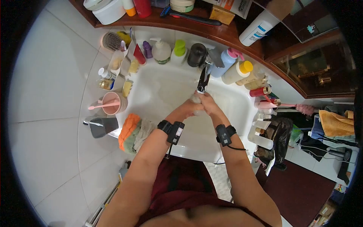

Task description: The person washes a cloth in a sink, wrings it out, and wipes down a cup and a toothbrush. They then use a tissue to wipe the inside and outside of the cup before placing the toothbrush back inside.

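My left hand [186, 108] and my right hand [210, 104] meet over the white sink [162, 81], right under the tip of the faucet [203, 80]. Both sets of fingers are curled in and close together. Between them shows something whitish and translucent [196, 98]; whether it is water, foam or an object I cannot make out. A black strapped device [176, 132] sits on my left wrist, and a similar device [225, 135] on my right wrist.
Bottles line the sink's back rim, including a pump bottle [161, 52] and a yellow-capped bottle [237, 72]. At left stand a pink cup [114, 103] with a toothbrush, a grey cup [103, 127] and folded cloths [129, 130]. A wooden shelf [227, 36] overhangs the back.
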{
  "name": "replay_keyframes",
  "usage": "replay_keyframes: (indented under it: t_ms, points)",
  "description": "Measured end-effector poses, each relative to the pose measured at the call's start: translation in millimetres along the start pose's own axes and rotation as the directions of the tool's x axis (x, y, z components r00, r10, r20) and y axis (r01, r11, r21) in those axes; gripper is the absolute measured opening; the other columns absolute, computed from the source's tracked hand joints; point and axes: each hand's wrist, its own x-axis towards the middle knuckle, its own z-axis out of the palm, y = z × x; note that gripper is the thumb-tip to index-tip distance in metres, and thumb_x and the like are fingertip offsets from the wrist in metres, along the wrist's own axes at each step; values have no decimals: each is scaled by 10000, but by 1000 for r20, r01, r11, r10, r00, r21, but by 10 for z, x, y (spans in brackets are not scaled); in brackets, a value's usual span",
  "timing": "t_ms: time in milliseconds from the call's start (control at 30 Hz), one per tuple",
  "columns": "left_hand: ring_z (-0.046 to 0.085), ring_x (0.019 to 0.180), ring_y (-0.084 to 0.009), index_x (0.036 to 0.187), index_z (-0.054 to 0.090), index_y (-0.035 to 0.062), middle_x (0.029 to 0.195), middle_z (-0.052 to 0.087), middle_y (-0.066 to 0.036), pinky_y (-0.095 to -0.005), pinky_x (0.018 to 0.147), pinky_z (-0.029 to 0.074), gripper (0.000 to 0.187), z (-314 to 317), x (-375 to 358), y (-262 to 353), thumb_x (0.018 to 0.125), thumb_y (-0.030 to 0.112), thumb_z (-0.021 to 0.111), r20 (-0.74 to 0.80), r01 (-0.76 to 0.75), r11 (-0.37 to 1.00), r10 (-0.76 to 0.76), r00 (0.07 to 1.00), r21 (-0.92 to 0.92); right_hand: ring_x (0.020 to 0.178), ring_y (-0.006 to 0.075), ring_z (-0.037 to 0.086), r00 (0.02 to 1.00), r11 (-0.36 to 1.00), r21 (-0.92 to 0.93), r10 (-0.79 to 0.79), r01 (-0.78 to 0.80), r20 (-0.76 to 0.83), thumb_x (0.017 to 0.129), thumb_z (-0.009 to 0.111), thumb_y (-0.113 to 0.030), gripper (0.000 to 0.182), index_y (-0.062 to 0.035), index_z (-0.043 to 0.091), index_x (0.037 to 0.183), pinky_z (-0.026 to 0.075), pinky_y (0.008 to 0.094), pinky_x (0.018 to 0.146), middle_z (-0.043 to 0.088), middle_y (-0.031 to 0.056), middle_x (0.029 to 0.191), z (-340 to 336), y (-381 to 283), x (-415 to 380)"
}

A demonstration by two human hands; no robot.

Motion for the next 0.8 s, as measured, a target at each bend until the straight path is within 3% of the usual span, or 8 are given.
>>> replay_keyframes:
  t_ms: [100, 200, 333, 433, 467, 567, 667, 800]
  points:
    - [578, 837, -150, 1059, 527, 112, 913, 565, -21, -309, 653, 497, 398, 39, -35, 19, 709, 193, 697, -90, 13, 980, -32, 995, -199, 908, 178, 570, 985, 986, -110, -137, 126, -106, 885, 519, -257, 405, 14, 489, 1184, 463, 295, 773, 581, 119, 1033, 40, -65, -62]
    - [582, 857, -184, 1065, 519, 100, 941, 567, -32, -325, 711, 520, 373, 34, -44, 28, 726, 139, 669, -20, -63, 881, 61, 998, -469, 978, 166, 549, 938, 948, -201, -286, 247, -195, 904, 514, -211, 364, 13, 485, 1189, 438, 270, 833, 565, 94, 1099, -2, -231, -232]
    - [529, 1011, -243, 1137, 477, 115, 1122, 515, -72, -400, 813, 522, 446, -98, 120, -77, 735, 63, 663, -43, -28, 791, 3, 999, -611, 1040, 155, 529, 823, 817, -437, -511, 376, -249, 909, 499, -117, 297, -34, 496, 1194, 424, 257, 855, 541, 78, 1171, -168, -503, -467]
    - [554, 986, -257, 1140, 477, 99, 1103, 532, -93, -372, 787, 527, 443, -88, 87, -4, 737, 45, 653, -37, -1, 780, -28, 999, -626, 959, 217, 552, 500, 534, -674, -822, 511, -272, 846, 512, -10, 293, -7, 517, 1139, 476, 273, 756, 542, 144, 1074, 41, -957, -842]
    - [564, 973, -260, 1138, 478, 91, 1093, 538, -99, -361, 777, 528, 436, -100, 83, 9, 740, 46, 651, -22, 5, 785, -24, 999, -619, 1032, 279, 534, 418, 451, -710, -877, 541, -238, 846, 522, -32, 329, -11, 508, 1174, 463, 326, 838, 508, 171, 1172, 80, -1045, -895]
    - [589, 919, -260, 1111, 494, 57, 1056, 558, -110, -340, 723, 532, 380, -69, 96, 23, 758, 40, 634, -35, 14, 754, -50, 998, -657, 1147, 319, 482, 323, 105, -870, -944, 481, 65, 840, 542, -56, 393, -11, 482, 1226, 403, 362, 947, 439, 178, 1302, 115, -1258, -958]
    - [598, 902, -263, 1103, 503, 47, 1047, 562, -114, -326, 695, 531, 364, -78, 104, 29, 764, 39, 635, -13, 41, 746, -67, 998, -665, 1247, 328, 397, 447, 160, -845, -889, 510, 102, 867, 533, -105, 448, -44, 431, 1299, 329, 364, 1020, 388, 176, 1366, 81, -1226, -875]
    - [591, 928, -276, 1097, 505, 49, 1048, 549, -115, -306, 677, 527, 361, -54, 53, 78, 762, 34, 639, -7, 39, 767, -57, 998, -641, 1262, 323, 381, 459, 141, -849, -879, 509, 130, 865, 531, -102, 468, -44, 415, 1315, 330, 352, 1021, 368, 171, 1385, 56, -1230, -882]
